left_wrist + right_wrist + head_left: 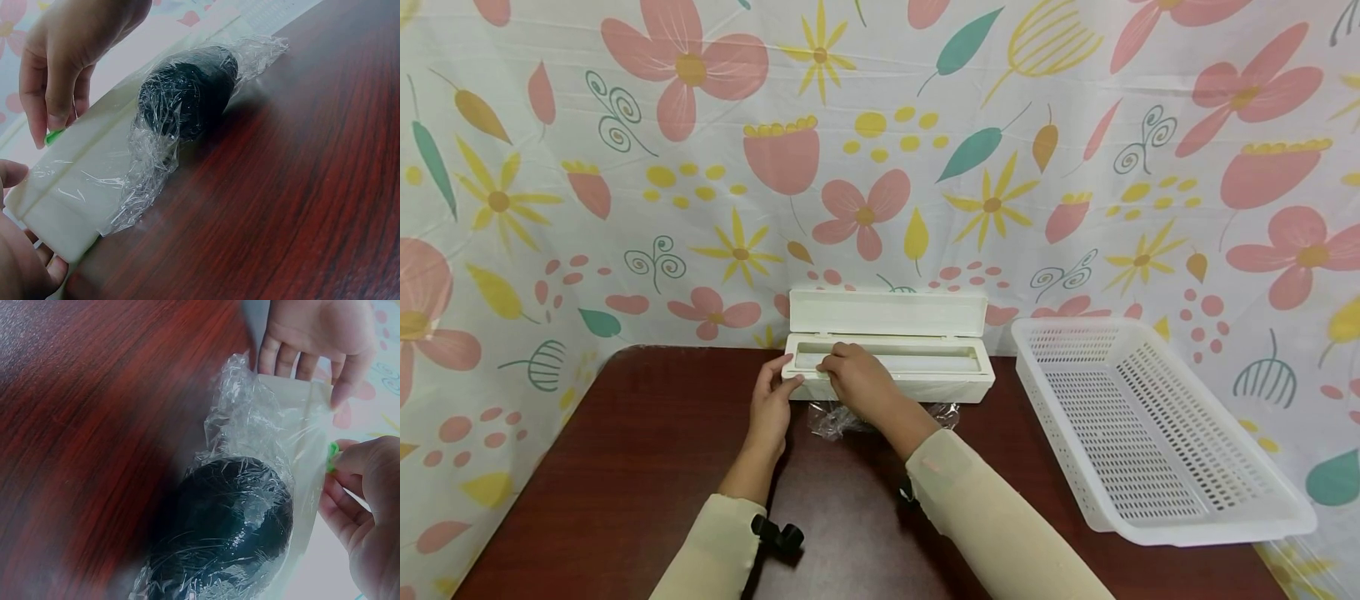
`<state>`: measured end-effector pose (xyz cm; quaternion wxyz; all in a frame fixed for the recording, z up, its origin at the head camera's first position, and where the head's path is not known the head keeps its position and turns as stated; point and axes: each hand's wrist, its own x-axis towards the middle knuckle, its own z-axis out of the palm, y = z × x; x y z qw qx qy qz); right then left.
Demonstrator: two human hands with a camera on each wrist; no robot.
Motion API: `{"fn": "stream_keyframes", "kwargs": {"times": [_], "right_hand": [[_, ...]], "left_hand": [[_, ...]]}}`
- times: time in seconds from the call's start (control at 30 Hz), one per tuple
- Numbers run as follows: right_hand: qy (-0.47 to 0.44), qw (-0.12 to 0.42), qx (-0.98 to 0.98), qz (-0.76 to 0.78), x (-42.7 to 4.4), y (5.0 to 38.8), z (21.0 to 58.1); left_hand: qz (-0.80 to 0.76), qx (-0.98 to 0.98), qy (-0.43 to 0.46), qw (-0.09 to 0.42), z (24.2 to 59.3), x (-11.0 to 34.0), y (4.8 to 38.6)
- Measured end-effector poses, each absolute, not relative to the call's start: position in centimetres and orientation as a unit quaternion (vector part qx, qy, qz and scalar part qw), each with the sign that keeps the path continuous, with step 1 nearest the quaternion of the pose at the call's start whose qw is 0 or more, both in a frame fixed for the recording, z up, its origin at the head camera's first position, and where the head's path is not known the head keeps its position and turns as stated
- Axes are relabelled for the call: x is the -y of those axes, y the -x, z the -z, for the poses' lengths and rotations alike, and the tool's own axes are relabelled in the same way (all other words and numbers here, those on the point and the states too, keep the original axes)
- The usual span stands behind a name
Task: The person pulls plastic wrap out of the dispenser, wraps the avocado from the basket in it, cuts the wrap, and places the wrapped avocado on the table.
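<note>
A long white cling film dispenser (925, 390) stands at the table's back edge with its lid (887, 314) raised. My left hand (770, 412) grips the dispenser's left end, thumb and fingers on either side of the corner. Over the front rim, my right hand (861, 383) pinches a small green slide cutter (332, 457) near the left end. Clear cling film (831, 421) hangs down the front onto the table. It wraps a rounded dark object (187, 94), whose kind I cannot tell; in the head view my right arm hides it. Inside the dispenser lies a pale roll (925, 363).
A white perforated plastic basket (1097, 500) stands at the right of the dark red wooden table (625, 483). A flower-patterned curtain (865, 100) hangs right behind the dispenser.
</note>
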<state>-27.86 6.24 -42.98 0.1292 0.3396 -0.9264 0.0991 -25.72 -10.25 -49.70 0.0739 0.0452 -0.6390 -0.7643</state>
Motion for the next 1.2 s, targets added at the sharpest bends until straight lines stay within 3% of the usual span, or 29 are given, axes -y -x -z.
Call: {"fn": "stream_keyframes", "kwargs": {"times": [1.2], "right_hand": [[-0.345, 0.136, 0.923, -0.103, -6.9, 27.97, 43.13]], "left_hand": [[0.76, 0.644, -0.051, 0.08, 49.68, 10.22, 25.67]]}}
